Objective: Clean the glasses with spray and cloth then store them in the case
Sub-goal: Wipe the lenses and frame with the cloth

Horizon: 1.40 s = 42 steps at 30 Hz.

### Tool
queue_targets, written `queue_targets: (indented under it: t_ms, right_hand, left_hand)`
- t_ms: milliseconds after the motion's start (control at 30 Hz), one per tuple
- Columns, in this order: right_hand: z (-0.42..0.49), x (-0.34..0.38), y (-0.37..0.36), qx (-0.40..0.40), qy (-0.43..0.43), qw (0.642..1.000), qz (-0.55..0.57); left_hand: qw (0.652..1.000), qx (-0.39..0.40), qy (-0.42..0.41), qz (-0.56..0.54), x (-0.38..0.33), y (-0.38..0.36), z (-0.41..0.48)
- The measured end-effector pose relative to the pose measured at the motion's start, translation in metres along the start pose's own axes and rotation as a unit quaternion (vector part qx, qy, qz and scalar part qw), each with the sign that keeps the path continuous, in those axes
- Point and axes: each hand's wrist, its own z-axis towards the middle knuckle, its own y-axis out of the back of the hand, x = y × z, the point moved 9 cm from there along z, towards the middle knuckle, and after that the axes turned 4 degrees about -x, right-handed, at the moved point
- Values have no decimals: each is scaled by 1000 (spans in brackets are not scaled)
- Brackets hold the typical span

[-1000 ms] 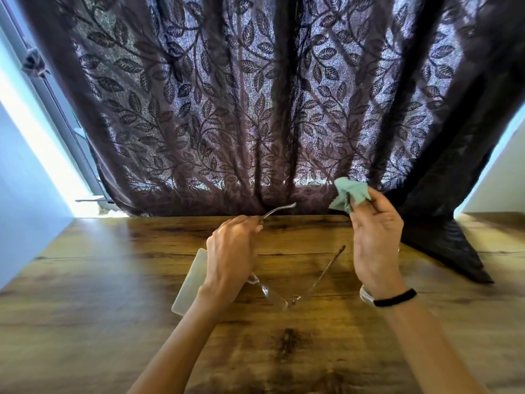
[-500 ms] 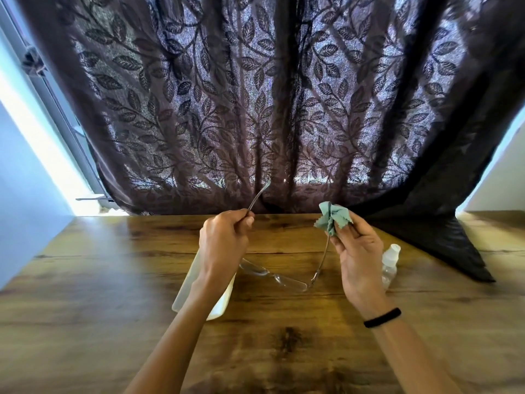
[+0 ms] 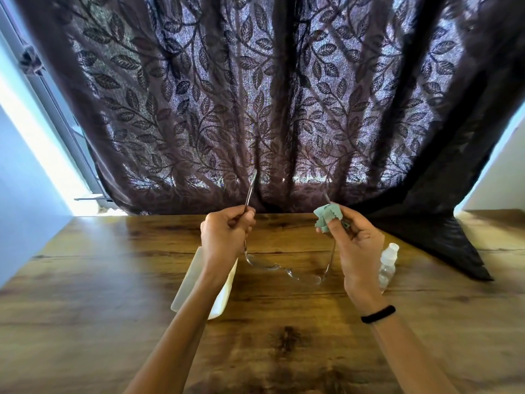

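Glasses (image 3: 284, 270) hang above the desk (image 3: 113, 308). The left fingers (image 3: 247, 216) pinch one arm, and the right fingers (image 3: 336, 231) hold the cloth (image 3: 326, 218) around the other. The wiping step seems in hand. Next, I think, they must be folded for the case (image 3: 193, 282), below the left fingers.

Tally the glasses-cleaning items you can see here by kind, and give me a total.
Glasses: 1
Cloth: 1
Spray bottle: 1
Case: 1
Total: 4
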Motion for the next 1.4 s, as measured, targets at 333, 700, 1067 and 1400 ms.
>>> queue_targets:
  t_ms: [333,700,1067,1400]
  right_hand:
    - [-18,-40,13,-72,-127,987,61]
    - [-15,-69,41,-61,-137,981,-124]
    - [-29,-95,35,122,-42,843,-522]
    - [22,-36,2,74,5,965,-250]
  left_hand:
    - [975,-24,113,-192,26,-4,4]
    - [987,-81,57,-123,27,16,11]
    - [988,-67,37,-132,32,9,6]
    - [995,-58,-22,-72,21,11,7]
